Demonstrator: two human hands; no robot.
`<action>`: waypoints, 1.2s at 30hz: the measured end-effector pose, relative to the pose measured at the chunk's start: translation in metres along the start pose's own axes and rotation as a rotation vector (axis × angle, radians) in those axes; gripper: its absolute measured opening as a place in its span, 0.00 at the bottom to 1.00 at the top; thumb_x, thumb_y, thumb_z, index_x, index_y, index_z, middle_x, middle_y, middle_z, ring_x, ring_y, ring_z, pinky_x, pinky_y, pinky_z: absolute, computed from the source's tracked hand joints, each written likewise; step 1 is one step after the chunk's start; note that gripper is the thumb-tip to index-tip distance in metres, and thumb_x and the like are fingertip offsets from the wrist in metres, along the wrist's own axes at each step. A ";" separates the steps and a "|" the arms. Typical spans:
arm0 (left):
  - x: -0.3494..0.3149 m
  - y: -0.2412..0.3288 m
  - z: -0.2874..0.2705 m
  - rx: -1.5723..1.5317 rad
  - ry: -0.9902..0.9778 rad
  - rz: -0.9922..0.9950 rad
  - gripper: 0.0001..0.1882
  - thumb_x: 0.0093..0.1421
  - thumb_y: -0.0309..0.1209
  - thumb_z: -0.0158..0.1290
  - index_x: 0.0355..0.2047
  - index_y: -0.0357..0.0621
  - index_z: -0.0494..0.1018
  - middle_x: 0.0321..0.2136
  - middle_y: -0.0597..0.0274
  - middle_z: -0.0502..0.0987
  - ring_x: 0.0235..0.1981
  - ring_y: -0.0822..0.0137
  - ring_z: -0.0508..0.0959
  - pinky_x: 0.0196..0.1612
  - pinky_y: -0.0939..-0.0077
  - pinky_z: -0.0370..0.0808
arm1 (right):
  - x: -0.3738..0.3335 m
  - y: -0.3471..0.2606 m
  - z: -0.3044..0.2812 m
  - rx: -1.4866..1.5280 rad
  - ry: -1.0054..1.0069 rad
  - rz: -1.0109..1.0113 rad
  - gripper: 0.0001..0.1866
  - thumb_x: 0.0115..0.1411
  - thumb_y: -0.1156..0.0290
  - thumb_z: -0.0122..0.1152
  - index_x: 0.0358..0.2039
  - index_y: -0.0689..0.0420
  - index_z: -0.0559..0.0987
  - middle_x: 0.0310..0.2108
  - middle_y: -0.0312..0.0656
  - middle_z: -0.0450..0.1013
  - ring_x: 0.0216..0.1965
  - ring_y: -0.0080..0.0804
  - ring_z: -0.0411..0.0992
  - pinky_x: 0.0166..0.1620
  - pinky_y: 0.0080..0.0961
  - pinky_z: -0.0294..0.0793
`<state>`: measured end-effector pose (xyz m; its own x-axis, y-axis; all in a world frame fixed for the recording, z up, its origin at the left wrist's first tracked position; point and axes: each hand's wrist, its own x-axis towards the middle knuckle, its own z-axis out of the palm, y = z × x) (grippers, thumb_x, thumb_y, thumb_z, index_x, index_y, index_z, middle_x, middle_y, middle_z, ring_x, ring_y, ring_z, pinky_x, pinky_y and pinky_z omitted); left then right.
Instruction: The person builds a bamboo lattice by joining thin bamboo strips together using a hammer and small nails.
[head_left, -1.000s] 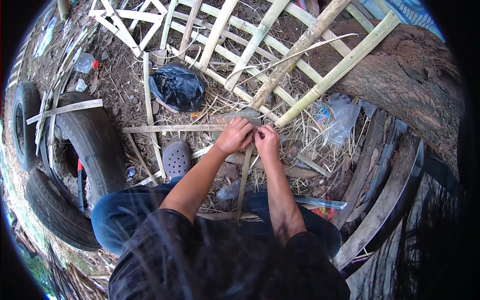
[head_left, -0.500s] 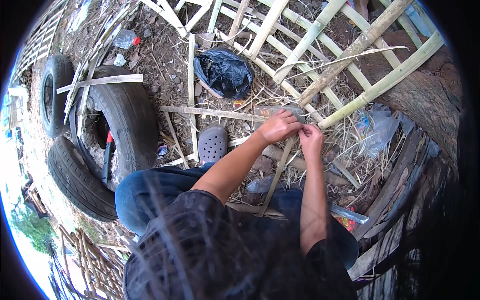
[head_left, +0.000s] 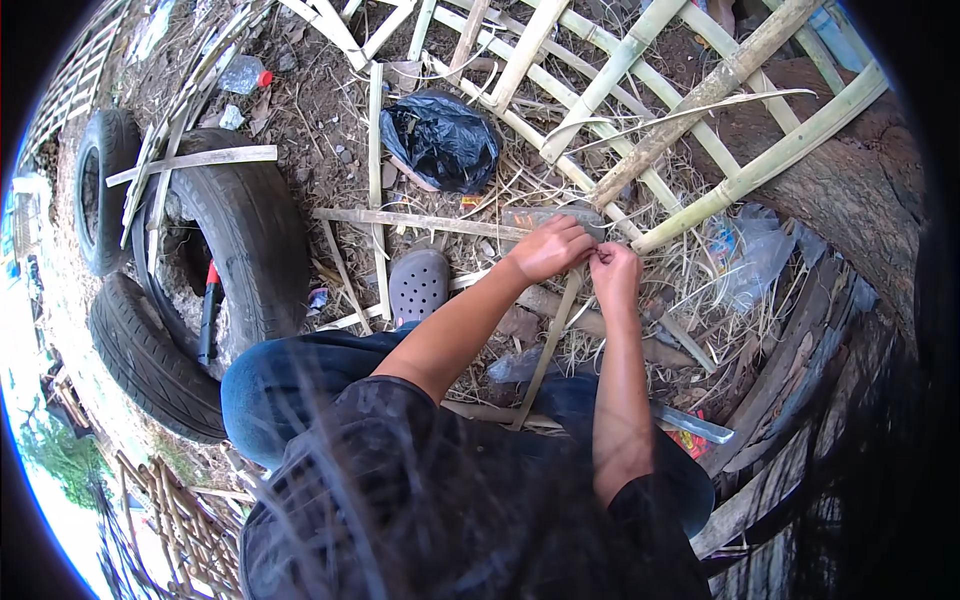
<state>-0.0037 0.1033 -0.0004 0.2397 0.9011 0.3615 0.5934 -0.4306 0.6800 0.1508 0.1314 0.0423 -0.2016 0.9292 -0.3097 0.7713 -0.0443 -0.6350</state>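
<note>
My left hand (head_left: 553, 248) and my right hand (head_left: 616, 272) meet close together, fingers pinched. What sits between the fingertips is too small to make out, though a dark speck shows at the right one. Just beyond them runs the lower edge of a bamboo lattice (head_left: 622, 142) of crossed pale slats. A thin bamboo slat (head_left: 420, 221) reaches from the left toward my left hand. Behind that hand lies a flat grey block (head_left: 530, 216). Below my hands another bamboo strip (head_left: 548, 350) slants down toward my lap.
Worn tyres (head_left: 245, 240) stand at the left, with a red-and-black handled tool (head_left: 209, 315) inside one. A black plastic bag (head_left: 440, 140) sits on the soil, above a grey clog (head_left: 418, 287). A metal blade (head_left: 692, 422) lies by my right leg. Logs (head_left: 790, 350) edge the right.
The view has shifted slightly. My right hand has turned, its fingers more curled, and a small gap shows between it and my left hand, which stays in nearly the same place.
</note>
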 end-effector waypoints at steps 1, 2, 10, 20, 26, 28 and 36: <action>0.002 0.001 0.001 -0.005 0.011 -0.005 0.08 0.51 0.29 0.61 0.31 0.45 0.74 0.26 0.63 0.74 0.32 0.60 0.74 0.38 0.66 0.72 | 0.000 0.001 0.000 -0.014 -0.010 0.014 0.04 0.49 0.79 0.64 0.25 0.67 0.79 0.23 0.51 0.76 0.24 0.43 0.77 0.31 0.33 0.75; 0.003 0.002 0.001 -0.007 0.013 -0.003 0.08 0.51 0.29 0.61 0.31 0.45 0.74 0.26 0.63 0.74 0.32 0.60 0.74 0.38 0.66 0.72 | -0.001 0.001 -0.001 -0.028 -0.019 0.028 0.04 0.50 0.80 0.63 0.25 0.68 0.79 0.23 0.52 0.76 0.24 0.43 0.77 0.31 0.32 0.75; 0.003 0.001 0.001 -0.036 0.010 -0.031 0.10 0.48 0.29 0.62 0.29 0.43 0.73 0.26 0.61 0.74 0.32 0.58 0.75 0.37 0.65 0.72 | -0.002 0.003 -0.018 0.164 -0.061 -0.053 0.09 0.57 0.74 0.56 0.30 0.68 0.80 0.26 0.54 0.76 0.31 0.50 0.77 0.35 0.37 0.75; 0.004 0.001 0.000 -0.101 -0.021 -0.056 0.11 0.47 0.28 0.62 0.31 0.43 0.74 0.28 0.60 0.73 0.33 0.57 0.74 0.39 0.64 0.70 | 0.005 0.026 -0.013 0.497 -0.169 0.190 0.09 0.57 0.73 0.66 0.28 0.68 0.81 0.24 0.41 0.78 0.24 0.21 0.74 0.30 0.19 0.72; 0.004 0.002 -0.002 -0.089 -0.039 -0.063 0.10 0.49 0.28 0.62 0.32 0.43 0.75 0.29 0.60 0.74 0.34 0.57 0.73 0.40 0.64 0.70 | 0.000 0.028 -0.004 0.850 -0.170 0.417 0.10 0.58 0.73 0.66 0.36 0.67 0.79 0.29 0.42 0.78 0.28 0.24 0.77 0.32 0.18 0.78; 0.005 0.003 -0.001 -0.088 -0.042 -0.061 0.10 0.49 0.27 0.62 0.33 0.42 0.75 0.30 0.60 0.74 0.34 0.57 0.74 0.40 0.64 0.70 | -0.005 0.037 0.002 0.917 -0.152 0.444 0.11 0.58 0.74 0.65 0.38 0.66 0.78 0.31 0.42 0.78 0.29 0.25 0.77 0.33 0.20 0.80; 0.006 0.006 -0.001 -0.088 -0.078 -0.086 0.13 0.47 0.23 0.62 0.35 0.40 0.75 0.33 0.58 0.76 0.35 0.56 0.75 0.40 0.64 0.72 | -0.010 0.052 0.024 0.821 -0.023 0.418 0.08 0.59 0.73 0.65 0.36 0.64 0.80 0.26 0.35 0.77 0.25 0.17 0.73 0.27 0.14 0.72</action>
<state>0.0001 0.1060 0.0063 0.2519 0.9346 0.2511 0.5451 -0.3514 0.7612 0.1787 0.1107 -0.0046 -0.0219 0.7717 -0.6356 0.1155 -0.6296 -0.7683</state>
